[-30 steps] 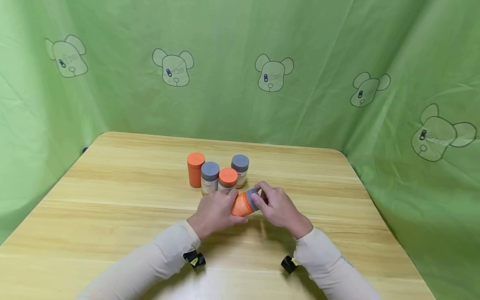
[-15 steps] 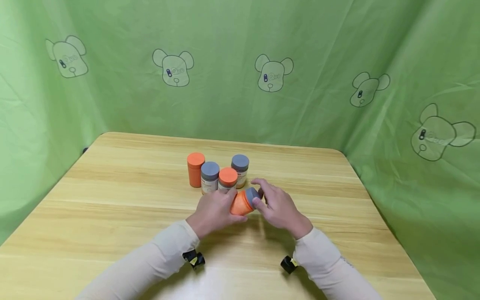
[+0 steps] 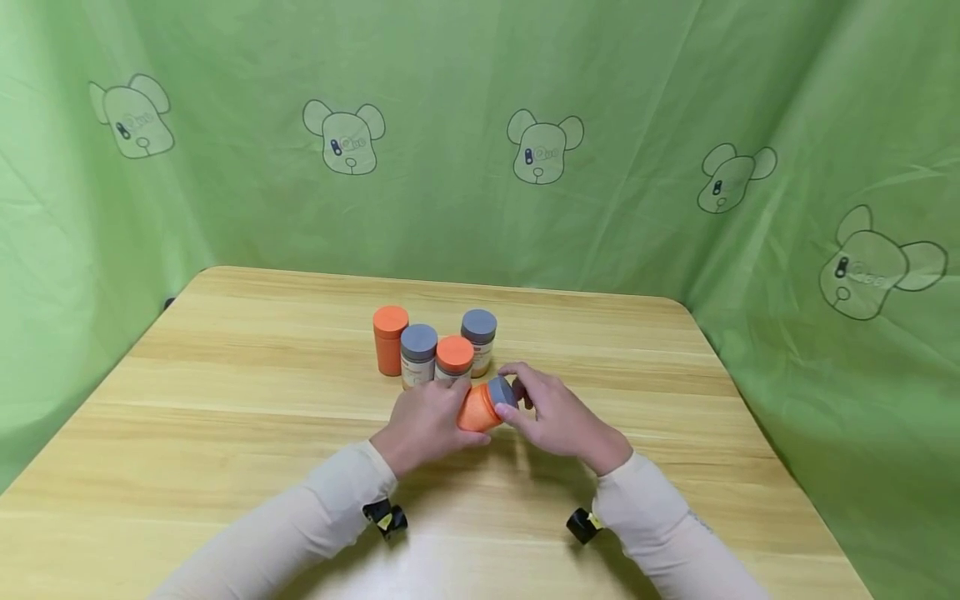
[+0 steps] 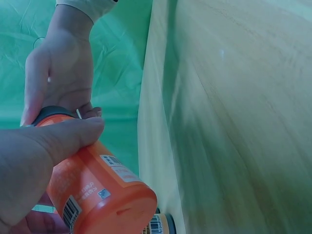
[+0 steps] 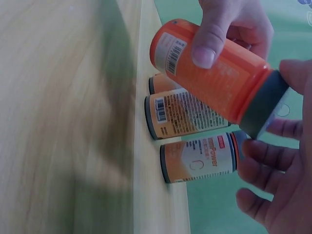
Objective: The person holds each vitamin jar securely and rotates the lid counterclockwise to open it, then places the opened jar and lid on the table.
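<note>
My left hand grips the body of an orange bottle, tilted with its grey lid toward the right. In the left wrist view the bottle's bottom and barcode label face the camera, the thumb lying across its side. My right hand pinches the lid between thumb and fingers; in the right wrist view the thumb is on one side of the grey lid and the index finger on the other, with the remaining fingers loosely bent. The lid sits on the bottle.
Right behind the held bottle stand an all-orange bottle, a grey-lidded bottle, an orange-lidded one and another grey-lidded one. They are upright on the wooden table. A green curtain surrounds the table's back and sides.
My right fingers loosened from the lid half a second ago and now close around it again, farther round. The left hand keeps its grip on the bottle; the standing bottles stay put.
</note>
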`<state>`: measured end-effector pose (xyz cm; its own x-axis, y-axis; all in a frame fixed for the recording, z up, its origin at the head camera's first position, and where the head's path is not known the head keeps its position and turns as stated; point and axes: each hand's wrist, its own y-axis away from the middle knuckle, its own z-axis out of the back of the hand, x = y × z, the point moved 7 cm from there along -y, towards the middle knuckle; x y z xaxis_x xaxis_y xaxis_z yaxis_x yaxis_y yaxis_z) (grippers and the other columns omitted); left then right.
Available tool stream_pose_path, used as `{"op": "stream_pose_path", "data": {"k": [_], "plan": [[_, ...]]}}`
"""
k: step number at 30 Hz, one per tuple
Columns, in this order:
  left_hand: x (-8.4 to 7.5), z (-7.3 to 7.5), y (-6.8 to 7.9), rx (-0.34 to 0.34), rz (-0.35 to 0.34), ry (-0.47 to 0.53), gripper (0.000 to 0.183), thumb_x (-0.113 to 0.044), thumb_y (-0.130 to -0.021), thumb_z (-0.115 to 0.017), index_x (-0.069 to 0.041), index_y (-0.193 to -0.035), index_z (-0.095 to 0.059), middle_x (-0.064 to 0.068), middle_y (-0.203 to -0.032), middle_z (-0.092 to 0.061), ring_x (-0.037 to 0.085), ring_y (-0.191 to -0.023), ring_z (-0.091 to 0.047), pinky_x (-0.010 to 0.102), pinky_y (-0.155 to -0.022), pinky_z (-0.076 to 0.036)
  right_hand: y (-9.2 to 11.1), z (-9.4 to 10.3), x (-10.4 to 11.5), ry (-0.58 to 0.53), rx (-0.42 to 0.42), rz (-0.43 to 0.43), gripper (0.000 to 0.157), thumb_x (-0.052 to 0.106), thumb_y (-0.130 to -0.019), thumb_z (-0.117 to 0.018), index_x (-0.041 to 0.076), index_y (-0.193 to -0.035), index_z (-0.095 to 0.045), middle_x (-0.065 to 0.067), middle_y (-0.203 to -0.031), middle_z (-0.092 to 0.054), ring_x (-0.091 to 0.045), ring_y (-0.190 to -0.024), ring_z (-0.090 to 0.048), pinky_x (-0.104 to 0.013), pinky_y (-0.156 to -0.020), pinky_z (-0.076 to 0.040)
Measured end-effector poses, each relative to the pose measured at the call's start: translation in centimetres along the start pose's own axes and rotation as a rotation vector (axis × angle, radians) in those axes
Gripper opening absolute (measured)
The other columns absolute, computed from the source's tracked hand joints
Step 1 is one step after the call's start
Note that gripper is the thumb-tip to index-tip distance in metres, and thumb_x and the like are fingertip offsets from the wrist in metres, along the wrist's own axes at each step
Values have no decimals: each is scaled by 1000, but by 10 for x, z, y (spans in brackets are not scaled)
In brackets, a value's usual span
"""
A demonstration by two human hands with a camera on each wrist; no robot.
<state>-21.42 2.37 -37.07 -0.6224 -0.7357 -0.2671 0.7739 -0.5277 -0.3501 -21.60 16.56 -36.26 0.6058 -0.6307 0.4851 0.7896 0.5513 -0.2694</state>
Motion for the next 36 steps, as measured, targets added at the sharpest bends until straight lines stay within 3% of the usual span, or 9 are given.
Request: {"op": "stream_pose_path", "data": {"k": [3, 6, 11, 14, 19, 24, 28, 31, 36], "plan": [[1, -1, 0, -3, 0, 2, 64, -51, -67, -85, -7, -105, -58, 1, -73, -56, 16, -56, -53, 32, -49, -45, 2, 1, 0, -3, 17, 18, 50, 27, -92, -64, 5, -133, -45, -1, -100, -57, -23, -85, -57, -34, -72, -48], [1, -1, -1, -10, -6, -3, 63, -51, -67, -85, -8, -104, -58, 1, -72, -56, 16, -56, -53, 32, -49, -45, 2, 3, 0, 47, -4, 8, 54, 34, -94, -60, 6, -136, -43, -4, -104, -56, -25, -84, -56, -34, -70, -47], [-1, -1, -2, -16, -17, -10, 61, -52, -67, -84, -8, -100, -58, 0, -70, -54, 15, -54, -51, 30, -47, -43, -2, 4, -1, 140, -53, -43, 45, 45, -99, -48, 7, -123, -54, 0, -81, -58, -13, -66, -53, -29, -58, -44], [-2, -1, -2, -8, -17, -6, 60, -52, -68, -84, -8, -100, -58, 0, -69, -53, 15, -53, -51, 29, -47, -41, -5, 2, -1, 116, -23, -66, 37, 43, -100, -49, 10, -112, -58, 4, -69, -55, -10, -60, -51, -29, -57, -44], [-1, -1, -2, -5, -5, 2, 62, -51, -67, -85, -7, -103, -58, 1, -71, -55, 15, -55, -52, 30, -47, -43, -6, -3, -2, 29, 36, -48, 32, 36, -98, -56, 13, -120, -55, 3, -85, -58, -13, -71, -55, -30, -66, -47], [1, -1, -1, -10, 6, 1, 65, -50, -66, -86, -8, -107, -58, 1, -74, -57, 15, -57, -53, 33, -49, -46, -2, -2, 0, -19, 67, 10, 46, 30, -94, -62, 10, -133, -49, -1, -103, -57, -21, -80, -55, -36, -68, -48], [1, -1, -3, -16, 10, 11, 63, -50, -67, -85, -8, -106, -59, 1, -74, -57, 15, -56, -53, 32, -48, -45, -1, -1, -1, 0, 40, -8, 55, 33, -93, -61, 10, -140, -43, -4, -113, -56, -19, -81, -54, -37, -69, -49], [1, 0, -4, -21, 10, 16, 62, -50, -67, -85, -7, -104, -59, 2, -73, -57, 16, -56, -53, 31, -48, -44, -1, 1, -2, 56, -23, -38, 52, 39, -97, -56, 9, -138, -45, -4, -103, -59, -16, -77, -55, -33, -66, -47], [-1, 1, -5, -16, 10, 15, 62, -50, -67, -85, -7, -103, -58, 2, -75, -57, 17, -57, -53, 32, -48, -44, -3, 2, -2, 92, -89, -39, 37, 38, -98, -54, 8, -120, -57, -1, -83, -62, -14, -70, -57, -33, -65, -48]]}}
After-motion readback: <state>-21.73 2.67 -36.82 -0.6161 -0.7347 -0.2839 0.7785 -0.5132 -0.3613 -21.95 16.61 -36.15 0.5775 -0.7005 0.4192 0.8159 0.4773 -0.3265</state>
